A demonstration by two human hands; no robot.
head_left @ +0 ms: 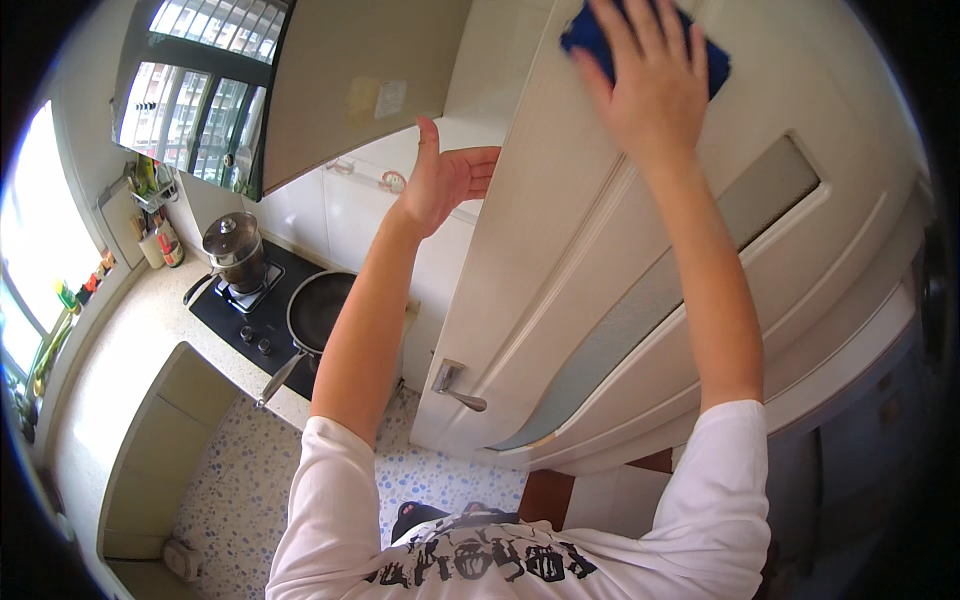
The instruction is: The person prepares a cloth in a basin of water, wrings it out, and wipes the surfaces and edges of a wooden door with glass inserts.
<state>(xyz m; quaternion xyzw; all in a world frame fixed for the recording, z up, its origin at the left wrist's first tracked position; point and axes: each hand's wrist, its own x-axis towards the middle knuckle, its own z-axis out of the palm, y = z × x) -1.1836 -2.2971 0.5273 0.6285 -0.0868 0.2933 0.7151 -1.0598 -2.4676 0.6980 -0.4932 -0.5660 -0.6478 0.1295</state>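
Observation:
My right hand [656, 82] lies with spread fingers over a dark blue cloth [716, 71], pressing it flat against the upper part of a white door [547, 262]. The door has a curved frosted glass strip [622, 360] and a metal lever handle [454, 386] low in the picture. My left hand [450, 176] is at the door's free edge, thumb up; its fingertips reach behind the edge and are partly hidden, so the contact there cannot be made out.
Left of the door, a black gas hob [289, 356] carries a lidded pot [236, 251] and a frying pan [319, 311] with its handle jutting past the counter [161, 315]. A range hood [360, 82] hangs above. Bottles [169, 244] stand in the corner near the window.

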